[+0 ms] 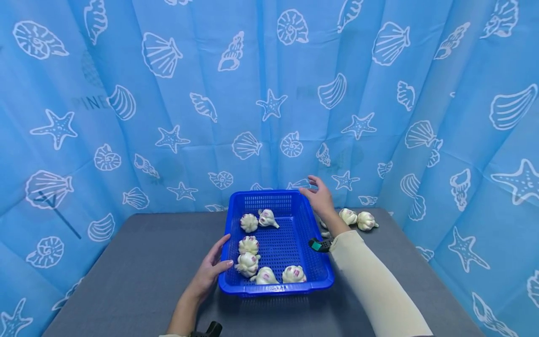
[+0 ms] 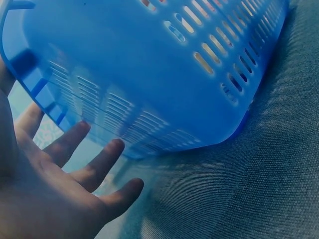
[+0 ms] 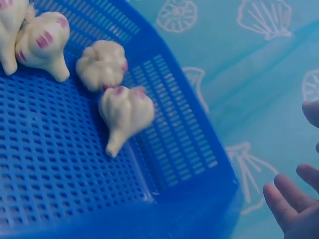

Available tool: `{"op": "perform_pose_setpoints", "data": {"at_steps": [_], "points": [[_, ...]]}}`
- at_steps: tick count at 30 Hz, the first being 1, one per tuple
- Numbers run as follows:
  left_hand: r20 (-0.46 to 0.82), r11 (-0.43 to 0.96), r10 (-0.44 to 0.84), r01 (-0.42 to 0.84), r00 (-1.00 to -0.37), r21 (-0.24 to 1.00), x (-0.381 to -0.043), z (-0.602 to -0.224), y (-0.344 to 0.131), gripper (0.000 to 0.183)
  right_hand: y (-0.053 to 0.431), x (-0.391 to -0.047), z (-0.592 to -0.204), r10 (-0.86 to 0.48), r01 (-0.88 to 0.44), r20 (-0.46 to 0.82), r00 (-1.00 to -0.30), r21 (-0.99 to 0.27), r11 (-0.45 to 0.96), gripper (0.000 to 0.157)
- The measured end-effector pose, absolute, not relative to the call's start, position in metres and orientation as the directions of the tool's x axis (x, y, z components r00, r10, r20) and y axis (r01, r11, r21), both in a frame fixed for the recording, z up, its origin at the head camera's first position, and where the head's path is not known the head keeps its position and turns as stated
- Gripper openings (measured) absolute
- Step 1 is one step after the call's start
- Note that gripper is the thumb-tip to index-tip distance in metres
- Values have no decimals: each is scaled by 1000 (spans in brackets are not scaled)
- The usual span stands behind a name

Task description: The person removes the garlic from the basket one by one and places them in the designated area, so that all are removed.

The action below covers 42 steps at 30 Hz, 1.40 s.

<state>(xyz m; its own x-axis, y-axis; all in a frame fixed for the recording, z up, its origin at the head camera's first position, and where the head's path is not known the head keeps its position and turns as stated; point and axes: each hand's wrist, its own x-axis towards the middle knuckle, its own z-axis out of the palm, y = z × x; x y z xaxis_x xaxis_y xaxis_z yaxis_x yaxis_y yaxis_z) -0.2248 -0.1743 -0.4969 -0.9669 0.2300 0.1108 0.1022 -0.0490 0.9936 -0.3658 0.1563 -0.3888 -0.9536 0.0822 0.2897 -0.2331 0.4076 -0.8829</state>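
In the head view a blue plastic basket [image 1: 275, 288] with slotted walls stands on the grey table, and several garlic bulbs [image 1: 247, 263] lie along its left and near sides. At the basket's left rim is my left hand [image 1: 206, 274], its thumb over the edge. The left wrist view shows the fingers of that left hand [image 2: 75, 174] spread loosely along the outer wall. My right hand [image 1: 321, 199] hovers by the far right corner, fingers apart and holding nothing. In the right wrist view the right hand [image 3: 299, 199] is apart from the rim.
More garlic bulbs [image 1: 366, 221] lie on the grey table [image 1: 147, 262] to the right of the basket, partly hidden by the right forearm. A blue curtain [image 1: 269, 131] with white shell prints hangs behind and beside the table.
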Motion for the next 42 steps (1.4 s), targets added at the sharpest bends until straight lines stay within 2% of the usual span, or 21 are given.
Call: {"op": "perform_pose_setpoints", "data": {"at_steps": [5, 18, 25, 33, 42], "points": [[111, -48, 235, 102, -966, 994, -226, -497, -174, 65, 140, -373, -399, 20, -252, 289, -957, -866, 431, 61], [113, -52, 219, 104, -969, 993, -225, -496, -175, 65, 102, -372, -411, -110, -218, 188, -976, -843, 491, 68], [112, -42, 219, 105, -969, 994, -224, -496, -174, 66, 86, -375, -426, -198, -248, 158, -968, -746, 618, 69], [114, -41, 223, 107, -968, 993, -224, -495, -175, 67, 74, -374, -435, -303, -301, 129, -944, -713, 633, 68], [116, -41, 219, 109, -969, 993, -224, -495, -174, 66, 67, -370, -446, -371, -339, 84, -925, -622, 706, 69]]}}
